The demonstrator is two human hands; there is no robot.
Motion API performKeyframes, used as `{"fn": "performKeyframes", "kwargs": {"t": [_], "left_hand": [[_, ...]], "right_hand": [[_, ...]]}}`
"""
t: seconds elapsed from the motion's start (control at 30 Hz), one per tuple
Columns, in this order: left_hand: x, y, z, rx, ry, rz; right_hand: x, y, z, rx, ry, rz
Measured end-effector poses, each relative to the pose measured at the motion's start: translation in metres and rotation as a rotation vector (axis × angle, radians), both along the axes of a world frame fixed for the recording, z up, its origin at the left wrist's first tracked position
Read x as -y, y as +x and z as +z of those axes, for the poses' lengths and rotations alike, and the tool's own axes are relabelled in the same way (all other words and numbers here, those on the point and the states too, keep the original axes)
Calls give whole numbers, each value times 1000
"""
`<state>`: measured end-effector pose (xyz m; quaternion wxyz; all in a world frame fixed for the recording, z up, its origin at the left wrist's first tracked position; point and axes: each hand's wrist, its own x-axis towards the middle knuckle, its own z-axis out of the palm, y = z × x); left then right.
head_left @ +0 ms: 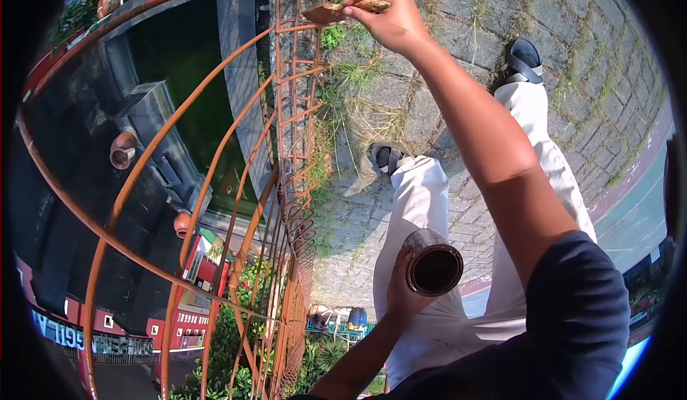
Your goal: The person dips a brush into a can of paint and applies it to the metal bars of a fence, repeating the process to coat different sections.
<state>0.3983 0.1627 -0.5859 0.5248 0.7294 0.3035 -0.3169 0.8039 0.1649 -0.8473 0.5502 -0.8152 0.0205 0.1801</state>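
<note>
My right hand (386,22) reaches far forward and pinches a paintbrush (325,14), its handle sticking out behind the fingers. The brush head overlaps the upper bars of a rusty orange-brown metal fence (299,27) in this view. Close to my body, my left hand (405,291) is wrapped round the side of a paint can (429,240) with its open top toward me. Inside the can is dark brown content (436,270). Some of my left fingers are hidden behind the can.
Curved fence bars (215,158) bow out on the left, before a dark building wall with clay pots (124,149). Grass tufts (358,71) line the fence's foot on stone paving (461,56). My sandalled feet (524,60) stand apart on it.
</note>
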Motion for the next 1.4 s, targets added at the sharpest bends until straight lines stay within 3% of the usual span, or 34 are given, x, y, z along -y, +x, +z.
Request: {"fn": "performKeyframes", "kwargs": {"t": [0.07, 0.2, 0.23, 0.37, 0.47, 0.5, 0.6, 0.63, 0.73, 0.77, 0.87, 1.0, 1.03, 1.07, 1.13, 1.23, 1.33, 1.4], "left_hand": [[-2, 1, -1, 9, 13, -11], [-2, 3, 0, 18, 23, -24], [-2, 4, 0, 24, 21, -26], [2, 4, 0, 26, 10, -21], [5, -5, -2, 6, 7, 41], [5, -4, -3, 1, 15, 43], [3, 3, 0, -4, 46, 11], [3, 9, 2, 5, 62, -6], [1, 21, 4, 42, 108, -50], [2, 21, 4, 61, 119, -55], [4, 22, 4, 65, 122, -58], [7, 17, 3, 75, 122, -36], [9, 16, 2, 79, 123, -38], [10, 15, 1, 83, 123, -43], [9, 17, 2, 81, 123, -51], [11, 17, 3, 77, 127, -46], [12, 12, 2, 85, 125, -43], [13, 13, 4, 78, 133, -52]], "right_hand": [[-15, 20, -9, 434, -283, 121], [-18, 7, 9, 488, -425, 328], [-18, 3, 9, 396, -472, 443], [-28, 10, -12, 274, -86, 193], [-35, 29, -6, -147, 38, 131], [-39, 34, -9, -80, -22, 155], [-46, 32, -9, 516, -307, 248], [-46, 27, -5, 520, -309, 239], [-43, 19, 4, 369, -118, 148], [-37, 14, 9, 26, 147, 79], [-10, 10, 55, -202, 242, -27], [-7, 4, 78, -382, 578, -256], [-18, -1, 76, -360, 624, -268], [-29, -5, 66, -150, 519, -275], [-38, -7, 55, -5, 443, -397], [-29, 0, 33, -156, 270, -521], [-32, 2, 2, -462, 527, -656], [-37, 5, -20, -658, 682, -585]]}}
